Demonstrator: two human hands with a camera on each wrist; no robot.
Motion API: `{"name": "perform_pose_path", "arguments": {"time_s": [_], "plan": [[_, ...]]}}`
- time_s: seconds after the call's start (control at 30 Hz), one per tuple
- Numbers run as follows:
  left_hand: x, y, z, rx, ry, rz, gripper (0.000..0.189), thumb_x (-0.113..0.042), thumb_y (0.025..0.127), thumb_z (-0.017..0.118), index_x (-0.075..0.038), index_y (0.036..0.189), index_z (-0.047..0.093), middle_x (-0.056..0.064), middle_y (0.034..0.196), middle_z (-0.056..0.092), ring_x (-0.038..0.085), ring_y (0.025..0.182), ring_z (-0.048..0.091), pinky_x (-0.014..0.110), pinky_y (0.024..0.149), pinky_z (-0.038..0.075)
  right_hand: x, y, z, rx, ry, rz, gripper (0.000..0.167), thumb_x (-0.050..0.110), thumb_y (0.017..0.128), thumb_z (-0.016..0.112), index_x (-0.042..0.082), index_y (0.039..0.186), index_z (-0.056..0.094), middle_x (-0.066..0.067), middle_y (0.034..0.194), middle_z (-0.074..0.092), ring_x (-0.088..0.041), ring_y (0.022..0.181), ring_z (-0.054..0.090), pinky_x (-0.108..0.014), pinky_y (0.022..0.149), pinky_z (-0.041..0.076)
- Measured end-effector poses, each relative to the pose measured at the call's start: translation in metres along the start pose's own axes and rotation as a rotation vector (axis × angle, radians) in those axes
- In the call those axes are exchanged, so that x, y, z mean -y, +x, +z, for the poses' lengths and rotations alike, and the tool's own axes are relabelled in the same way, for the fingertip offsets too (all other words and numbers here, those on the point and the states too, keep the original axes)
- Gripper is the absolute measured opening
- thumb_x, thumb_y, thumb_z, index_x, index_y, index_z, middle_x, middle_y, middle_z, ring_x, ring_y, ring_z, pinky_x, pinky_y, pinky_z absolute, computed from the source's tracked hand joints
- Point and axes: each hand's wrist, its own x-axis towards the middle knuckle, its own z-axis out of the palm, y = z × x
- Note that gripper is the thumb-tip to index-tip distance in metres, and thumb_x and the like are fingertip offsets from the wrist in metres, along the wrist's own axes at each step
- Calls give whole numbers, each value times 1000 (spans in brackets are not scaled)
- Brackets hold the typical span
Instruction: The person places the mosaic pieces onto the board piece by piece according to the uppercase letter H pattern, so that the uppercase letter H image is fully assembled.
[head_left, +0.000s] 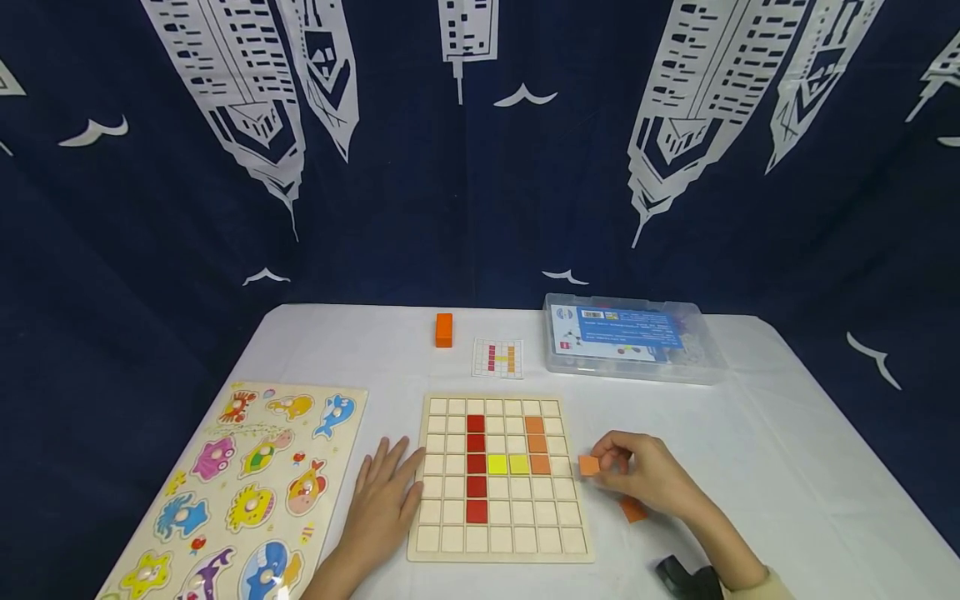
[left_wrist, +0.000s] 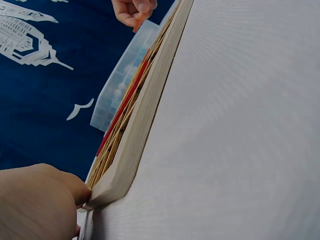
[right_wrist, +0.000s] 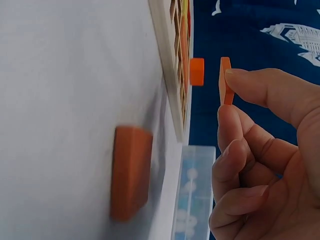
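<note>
A wooden grid board (head_left: 502, 557) lies flat on the table. Red square tiles (head_left: 476, 464) fill a column in it, two yellow tiles (head_left: 507, 464) sit to their right, and orange tiles (head_left: 536, 444) form a shorter column. My left hand (head_left: 384, 504), fingers straight, rests at the board's left edge; the left wrist view shows it touching a corner. Just right of the board, my right hand (head_left: 651, 471) pinches an orange square tile (right_wrist: 226, 82) between thumb and finger, held above the table. Below that hand lies another orange piece (right_wrist: 131, 172), partly hidden in the head view.
Behind the board are a small pattern card (head_left: 497, 358), an upright orange block (head_left: 444, 331) and a clear plastic box (head_left: 633, 337) at right. An animal puzzle board (head_left: 247, 467) covers the left side. A black object (head_left: 686, 579) is beside the right wrist.
</note>
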Motion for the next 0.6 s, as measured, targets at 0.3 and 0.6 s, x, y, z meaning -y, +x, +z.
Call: {"name": "perform_pose_path", "arguments": {"time_s": [0.3,0.6], "plan": [[0,0,0,2,-8,-3,41,-16,95,60,-8,135,58,20,148,46,46,144,27,63,115,17,16,11,16,55,20,-62,22,11,75,82,14,91,68,9,75,60,-1,60,44,-20,54,41],[0,0,1,-12,-2,8,41,-16,94,60,-8,134,59,20,147,47,46,143,29,63,115,18,25,17,31,141,32,-78,22,14,74,83,15,89,67,10,73,58,0,58,43,-19,53,40]]}}
